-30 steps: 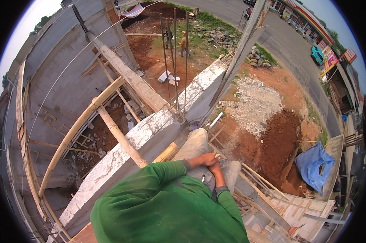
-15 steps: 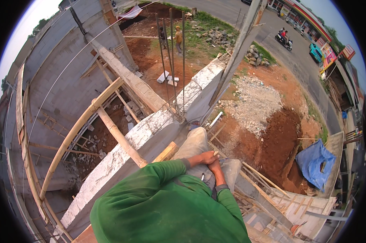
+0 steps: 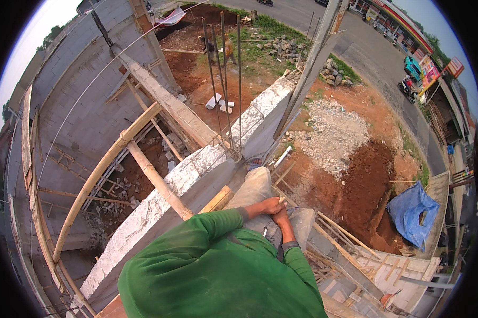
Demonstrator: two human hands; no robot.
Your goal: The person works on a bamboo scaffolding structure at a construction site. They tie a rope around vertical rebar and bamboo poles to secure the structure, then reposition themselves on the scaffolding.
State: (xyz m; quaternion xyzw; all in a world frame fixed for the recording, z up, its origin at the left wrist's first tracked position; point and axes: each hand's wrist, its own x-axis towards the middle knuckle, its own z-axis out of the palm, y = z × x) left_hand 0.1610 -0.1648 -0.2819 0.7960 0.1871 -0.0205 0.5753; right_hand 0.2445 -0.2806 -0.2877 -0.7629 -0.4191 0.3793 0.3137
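My left hand (image 3: 271,205) and my right hand (image 3: 281,216) are together over my lap, both with fingers closed. A small pale tip (image 3: 282,200) shows at the top of the left hand; whether it is a finger or a held thing I cannot make out. The right hand's fingers are mostly hidden against the left. Under them are my dusty light trousers (image 3: 251,190), with a small white stick-like thing (image 3: 265,231) lying by the waist. Green sleeves (image 3: 212,225) cover my arms.
I am high up beside a rough, white-topped concrete beam (image 3: 159,199). Upright steel bars (image 3: 239,85) rise from it. Bamboo poles (image 3: 157,177) cross on the left. Far below are red soil (image 3: 371,172), rubble (image 3: 331,132), a blue tarp (image 3: 412,212) and two people (image 3: 229,51).
My hands stay almost still. On the road, a motorbike has moved down and to the right, and another vehicle appears at the top. The two people below have bent over.
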